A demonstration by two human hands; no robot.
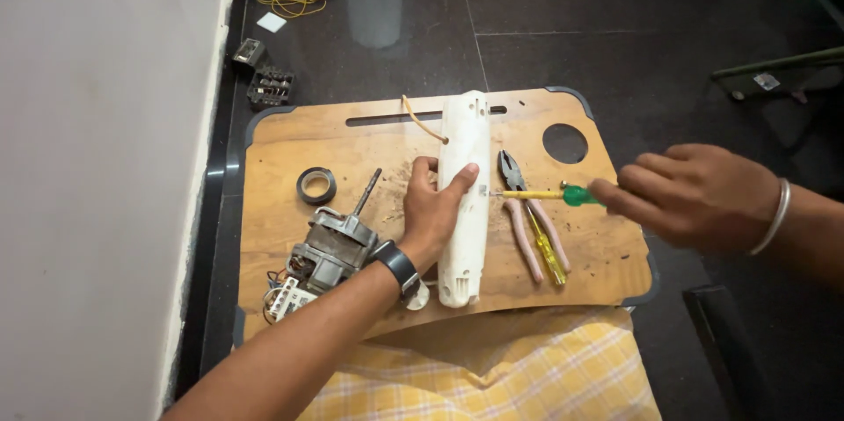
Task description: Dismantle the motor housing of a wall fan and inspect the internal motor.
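White plastic forms the long, rounded housing (464,201) that lies lengthwise near the middle of the wooden lap board (281,144). The left hand (431,206) rests on the housing's left side, fingers curled over the edge and thumb laid across the top; the hand covers part of that side. The right hand (694,194) pinches the green end of a screwdriver (549,195), fingers closed together on the handle; the yellow shaft points left and its tip meets the housing's right edge. The contact point itself is too small to make out. Pliers (527,219) with pink grips lie just beside the housing, under the screwdriver, next to a second yellow screwdriver (547,250). A grey metal motor (332,245) with a bare shaft sits left of the wrist, its wiring partly hidden by the forearm. A roll of black tape (316,185) lies near it. Checked yellow cloth (527,368) is cut off at the bottom edge.
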